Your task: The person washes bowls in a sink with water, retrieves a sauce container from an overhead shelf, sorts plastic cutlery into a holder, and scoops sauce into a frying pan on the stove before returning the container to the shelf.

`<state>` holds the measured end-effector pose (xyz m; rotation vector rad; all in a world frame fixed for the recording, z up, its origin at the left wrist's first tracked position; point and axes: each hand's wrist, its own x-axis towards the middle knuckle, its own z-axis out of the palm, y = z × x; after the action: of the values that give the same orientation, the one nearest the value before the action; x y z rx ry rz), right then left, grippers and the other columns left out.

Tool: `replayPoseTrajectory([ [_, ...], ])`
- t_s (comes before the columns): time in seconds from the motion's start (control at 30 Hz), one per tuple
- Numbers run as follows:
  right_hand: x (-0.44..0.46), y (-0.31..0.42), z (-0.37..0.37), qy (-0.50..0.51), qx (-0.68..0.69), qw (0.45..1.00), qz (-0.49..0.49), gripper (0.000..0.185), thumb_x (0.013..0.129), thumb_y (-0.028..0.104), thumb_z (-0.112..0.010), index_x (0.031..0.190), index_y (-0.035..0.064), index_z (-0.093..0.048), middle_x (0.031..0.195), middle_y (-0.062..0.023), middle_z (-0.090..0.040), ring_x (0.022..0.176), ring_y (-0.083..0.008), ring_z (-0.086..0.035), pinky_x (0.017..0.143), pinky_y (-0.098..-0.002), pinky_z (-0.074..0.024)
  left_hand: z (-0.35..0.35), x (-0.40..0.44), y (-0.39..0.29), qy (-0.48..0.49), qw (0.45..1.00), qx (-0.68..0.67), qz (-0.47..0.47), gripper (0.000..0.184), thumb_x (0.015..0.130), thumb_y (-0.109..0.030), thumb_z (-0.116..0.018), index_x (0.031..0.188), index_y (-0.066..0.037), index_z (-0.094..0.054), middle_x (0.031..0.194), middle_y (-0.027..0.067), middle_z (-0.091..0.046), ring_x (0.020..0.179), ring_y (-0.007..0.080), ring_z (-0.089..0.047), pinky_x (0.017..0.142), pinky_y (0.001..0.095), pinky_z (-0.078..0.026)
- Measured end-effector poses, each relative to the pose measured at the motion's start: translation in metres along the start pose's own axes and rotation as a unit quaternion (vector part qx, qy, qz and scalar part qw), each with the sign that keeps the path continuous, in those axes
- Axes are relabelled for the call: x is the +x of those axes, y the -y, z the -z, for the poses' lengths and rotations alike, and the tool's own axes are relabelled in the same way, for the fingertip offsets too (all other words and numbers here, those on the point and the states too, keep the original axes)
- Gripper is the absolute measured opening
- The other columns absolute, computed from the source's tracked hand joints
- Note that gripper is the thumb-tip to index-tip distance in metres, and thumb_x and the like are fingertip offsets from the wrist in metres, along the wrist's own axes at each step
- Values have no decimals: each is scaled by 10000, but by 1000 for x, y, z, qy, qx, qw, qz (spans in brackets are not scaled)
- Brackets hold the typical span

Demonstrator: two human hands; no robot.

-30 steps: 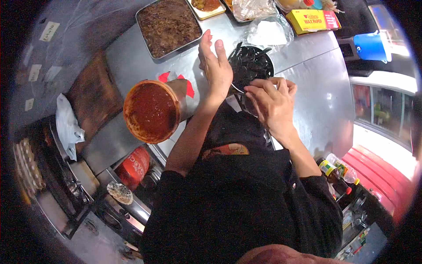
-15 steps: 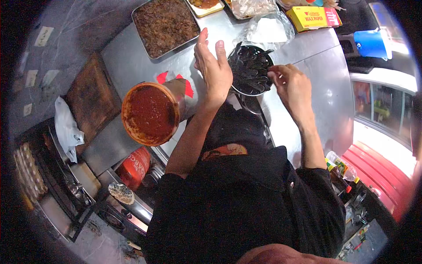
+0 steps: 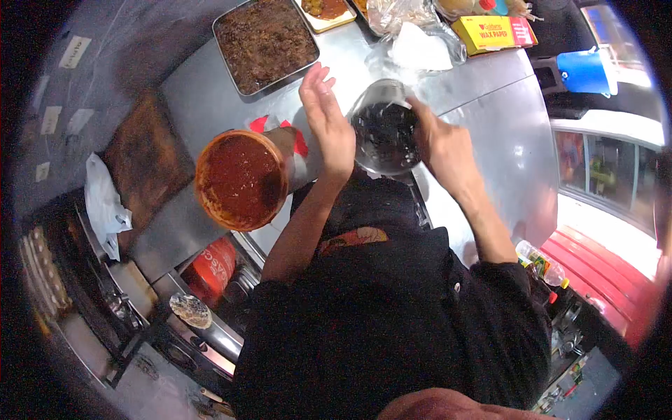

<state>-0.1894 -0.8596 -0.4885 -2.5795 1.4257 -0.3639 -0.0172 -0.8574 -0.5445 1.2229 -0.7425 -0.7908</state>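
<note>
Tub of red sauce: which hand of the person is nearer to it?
Left. The left hand is just right of the tub; the right hand is farther right, at the right edge of the container of dark pieces.

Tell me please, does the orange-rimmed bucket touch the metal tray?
Apart: the head view shows bare tabletop between the orange-rimmed bucket and the metal tray.

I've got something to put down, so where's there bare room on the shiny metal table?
Widest is the metal table right of the right hand, this side of the wax paper box. A smaller patch lies between the sauce bucket and the brown food tray. It's crowded around the left hand and bowl of dark pieces, and by the clear plastic bag.
</note>
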Motion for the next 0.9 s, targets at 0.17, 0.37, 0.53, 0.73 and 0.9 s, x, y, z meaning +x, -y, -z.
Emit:
replayPoseTrajectory([
  [0.17, 7, -21, 0, -27, 5, 999, 26, 438, 763, 42, -571, 1188, 129, -515, 968, -97, -663, 649, -272, -648, 544, -369, -523, 8, -2, 14, -22, 999, 48, -11, 326, 969, -146, -442, 1263, -7, -423, 1226, 128, -500, 1000, 192, -524, 865, 325, -417],
  [0.37, 14, -29, 18, 22, 42, 999, 17, 471, 738, -12, -603, 1186, 125, -553, 788, -138, -650, 682, -288, -649, 608, -382, -513, 0, 5, 13, 20, 979, 177, -100, 327, 874, -55, -528, 1196, -12, -489, 1134, 150, -545, 926, 232, -549, 829, 358, -430],
  [0.53, 3, -26, 21, 19, 48, 995, 91, 443, 740, 28, -605, 1171, 126, -568, 805, -132, -662, 698, -287, -656, 621, -372, -523, -16, 22, 28, 95, 964, 201, -147, 298, 841, -46, -550, 1139, -43, -532, 1060, 141, -574, 879, 256, -582, 811, 389, -443],
  [0.73, -7, -37, 13, 13, 69, 993, 94, 342, 776, 86, -572, 1114, 143, -567, 741, -107, -652, 683, -277, -655, 592, -377, -515, -45, 42, 42, 203, 951, 204, -109, 277, 830, -62, -575, 1105, -88, -555, 1042, 108, -597, 805, 235, -614, 779, 382, -462],
  [0.9, -10, -37, 14, -7, 123, 988, 91, 199, 804, 89, -604, 997, 131, -586, 775, -79, -638, 652, -265, -629, 570, -374, -494, -65, 47, 47, 342, 866, 324, -169, 327, 848, -147, -567, 1171, -195, -560, 1104, 73, -600, 977, 251, -570, 868, 417, -417],
])
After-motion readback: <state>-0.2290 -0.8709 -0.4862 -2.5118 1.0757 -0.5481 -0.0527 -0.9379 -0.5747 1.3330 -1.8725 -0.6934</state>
